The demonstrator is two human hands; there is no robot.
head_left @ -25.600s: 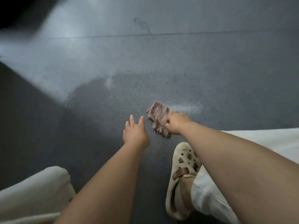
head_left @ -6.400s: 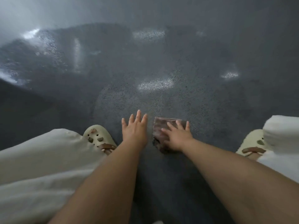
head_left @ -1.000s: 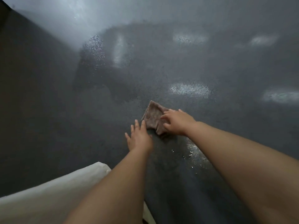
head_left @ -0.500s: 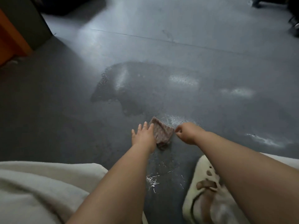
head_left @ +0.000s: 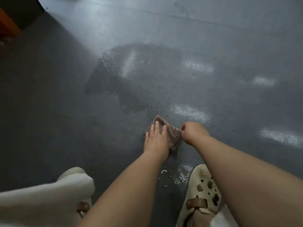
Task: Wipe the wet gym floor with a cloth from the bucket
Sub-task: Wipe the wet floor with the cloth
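Ribbed cloth (head_left: pixel 170 133) under left hand (head_left: pixel 156 141)

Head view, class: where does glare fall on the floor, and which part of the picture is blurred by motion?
Head view: pale glare patches streak the wet floor, brightest far left of centre; the right hand beside the cloth is smeared by motion; the left hand lying flat on the cloth looks sharper.

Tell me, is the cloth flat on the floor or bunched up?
Flat. The cloth lies spread on the floor, left hand pressing it with straight fingers; right hand holds its edge.
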